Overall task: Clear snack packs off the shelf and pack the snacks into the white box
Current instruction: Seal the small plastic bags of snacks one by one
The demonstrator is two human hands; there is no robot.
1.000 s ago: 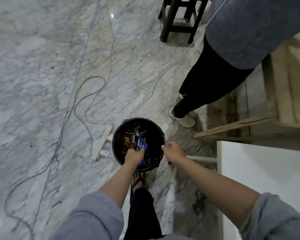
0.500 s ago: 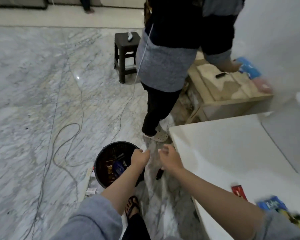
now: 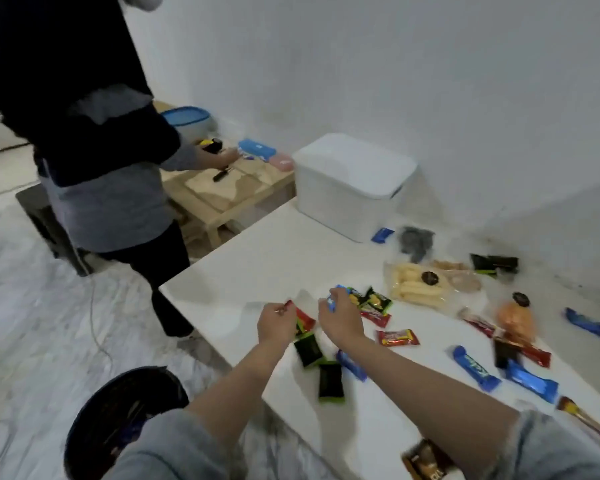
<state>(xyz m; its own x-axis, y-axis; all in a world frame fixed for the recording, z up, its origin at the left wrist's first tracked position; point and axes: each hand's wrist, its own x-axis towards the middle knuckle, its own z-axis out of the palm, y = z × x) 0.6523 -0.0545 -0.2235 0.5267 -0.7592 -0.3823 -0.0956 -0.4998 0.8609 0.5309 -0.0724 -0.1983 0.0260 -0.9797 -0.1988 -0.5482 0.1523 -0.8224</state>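
Plain white wall [image 3: 430, 81] behind. Grey-veined marble floor [image 3: 21, 323], glossy, cable [image 3: 96, 327] trailing across. Low pale wooden bench [image 3: 222, 199] by wall; dark stool [image 3: 45, 220] further left.

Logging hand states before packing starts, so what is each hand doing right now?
Left hand: pinches a red snack pack.
Right hand: grips a blue snack pack.

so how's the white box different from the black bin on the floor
The white box is rectangular, stands on the white shelf by the wall, and its lid is on. The black bin is round, sits on the floor beside the shelf, and is open-topped. Both are containers.
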